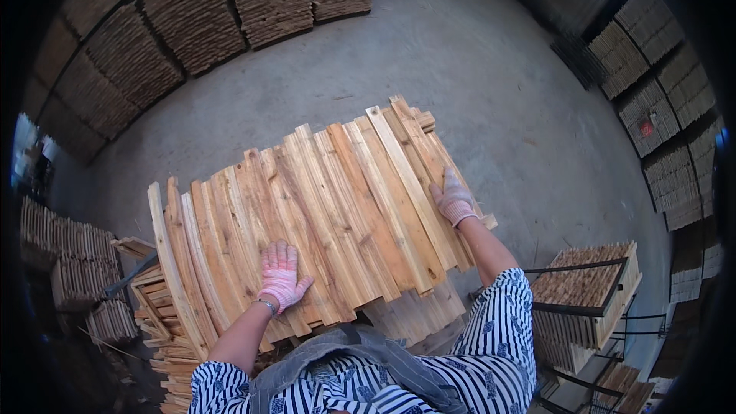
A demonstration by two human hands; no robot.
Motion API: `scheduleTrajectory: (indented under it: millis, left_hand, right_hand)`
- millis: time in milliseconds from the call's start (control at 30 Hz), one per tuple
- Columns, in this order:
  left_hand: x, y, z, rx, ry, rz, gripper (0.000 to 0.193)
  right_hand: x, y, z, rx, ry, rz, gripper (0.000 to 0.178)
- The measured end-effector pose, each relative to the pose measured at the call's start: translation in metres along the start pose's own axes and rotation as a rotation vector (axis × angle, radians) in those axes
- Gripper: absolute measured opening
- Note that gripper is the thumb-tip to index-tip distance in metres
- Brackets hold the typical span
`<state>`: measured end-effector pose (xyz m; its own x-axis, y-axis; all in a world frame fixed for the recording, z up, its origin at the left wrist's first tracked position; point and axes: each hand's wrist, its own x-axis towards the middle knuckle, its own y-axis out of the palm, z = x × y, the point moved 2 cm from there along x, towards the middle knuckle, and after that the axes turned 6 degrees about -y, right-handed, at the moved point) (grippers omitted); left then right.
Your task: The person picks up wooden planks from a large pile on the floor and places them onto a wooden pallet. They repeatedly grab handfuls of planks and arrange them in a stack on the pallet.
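Note:
A layer of narrow wooden boards (pixel 337 211) lies side by side in front of me, their ends uneven. My left hand (pixel 282 274), in a pinkish-white knit glove, rests flat on the boards left of the middle, fingers stretched and thumb apart. On the right side, my right hand (pixel 454 198) wears a similar glove and lies over the outer boards with its fingers extended. Beside its thumb runs a paler narrow board (pixel 406 176). Neither hand visibly holds anything. What lies under the right palm is hidden.
Tall stacks of bundled boards (pixel 192 15) line the far left, with more stacks (pixel 652 107) along the right. A strapped bundle of wood (pixel 583 284) stands near my right elbow. Loose slats (pixel 172 353) are piled at lower left. Grey concrete floor (pixel 498 69) extends beyond the boards.

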<state>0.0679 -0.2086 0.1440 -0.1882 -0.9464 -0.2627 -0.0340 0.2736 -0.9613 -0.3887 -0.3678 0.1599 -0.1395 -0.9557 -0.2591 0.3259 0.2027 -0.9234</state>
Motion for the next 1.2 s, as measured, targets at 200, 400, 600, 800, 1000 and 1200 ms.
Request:
scheduleTrajectory:
  millis: [200,400,600,800,1000,1200]
  left_hand:
    - [0.004,-0.015,-0.007,-0.016,0.015,0.031,0.099]
    - [-0.023,-0.032,-0.003,-0.152,-0.051,-0.058,0.085]
    - [-0.009,-0.010,0.000,-0.219,0.012,-0.198,0.089]
    - [-0.028,0.000,0.010,-0.937,-0.057,0.010,0.078]
    - [-0.289,0.031,0.057,-1.449,-0.281,-0.191,0.049]
    - [-0.547,0.238,0.080,-2.488,-1.154,-1.500,0.023]
  right_hand:
    - [0.016,-0.056,-0.023,0.115,0.009,0.000,0.076]
    - [0.010,-0.019,0.039,0.371,-0.168,0.021,0.071]
    - [0.030,0.005,-0.035,0.361,-0.281,0.048,0.083]
    - [-0.013,0.005,0.076,-0.334,-0.354,-0.220,0.073]
    - [-0.228,0.107,0.323,0.562,-1.178,0.412,0.046]
    - [-0.491,0.197,0.488,0.281,-1.355,1.397,0.048]
